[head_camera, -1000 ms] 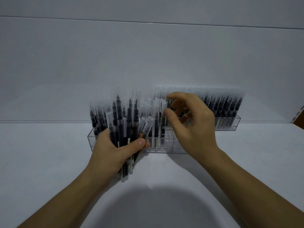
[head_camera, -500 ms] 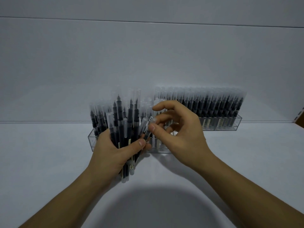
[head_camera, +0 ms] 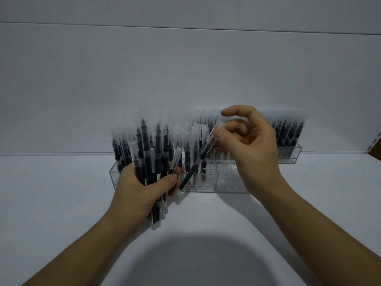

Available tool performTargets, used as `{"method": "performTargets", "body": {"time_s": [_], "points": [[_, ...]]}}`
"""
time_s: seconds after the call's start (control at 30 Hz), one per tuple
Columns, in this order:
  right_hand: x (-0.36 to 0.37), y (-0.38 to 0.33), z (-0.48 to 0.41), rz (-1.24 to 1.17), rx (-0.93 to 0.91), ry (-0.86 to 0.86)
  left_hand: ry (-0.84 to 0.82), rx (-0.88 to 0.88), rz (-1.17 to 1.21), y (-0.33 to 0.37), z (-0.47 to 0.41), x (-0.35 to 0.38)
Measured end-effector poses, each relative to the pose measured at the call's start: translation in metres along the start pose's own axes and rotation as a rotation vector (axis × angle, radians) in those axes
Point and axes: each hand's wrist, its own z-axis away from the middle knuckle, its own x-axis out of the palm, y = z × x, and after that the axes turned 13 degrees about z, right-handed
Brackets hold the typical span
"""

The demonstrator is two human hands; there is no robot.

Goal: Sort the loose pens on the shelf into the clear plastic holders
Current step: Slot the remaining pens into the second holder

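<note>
Front holder [head_camera: 228,183]: sitting mid-shelf [head_camera: 61,193], carrying upright pens in its left half.
Back holder [head_camera: 293,156]: standing at 2 o'clock behind it, carrying a packed upright row.
Left hand [head_camera: 138,195]: curling fingers and thumb round a bundle of pens [head_camera: 153,155].
Right hand [head_camera: 253,147]: pinching the capped end between thumb and fingertip, index finger sticking out above.
Single pen [head_camera: 196,162]: black barrel, clear cap, slanting from 1 o'clock to 7 o'clock before the front holder, lower end lying beside the left thumb.

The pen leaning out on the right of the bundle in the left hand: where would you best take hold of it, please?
Pinch its clear cap end from the right and above: the leaning pen splays clear of the bundle there, while the left hand wraps its lower barrel.
</note>
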Motion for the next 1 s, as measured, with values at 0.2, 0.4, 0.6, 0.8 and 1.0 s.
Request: {"method": "performTargets", "body": {"time_s": [0.2,0.4,0.6,0.8,1.0], "points": [[-0.014,0.001,-0.009,0.073,-0.035,0.183,0.049,-0.002,0.003,0.002,0.000,0.005],[-0.019,0.003,-0.012,0.221,-0.149,0.195,0.093,-0.065,0.043,0.005,0.002,0.008],[-0.017,0.008,-0.009,0.361,-0.242,0.189,0.100,-0.061,0.074,0.009,0.003,0.011],[-0.010,0.015,-0.006,0.422,-0.278,0.135,0.091,-0.054,0.112,0.004,0.001,0.010],[-0.001,0.025,-0.007,0.503,-0.325,0.077,0.039,-0.042,0.111,0.000,-0.001,0.006]]}}
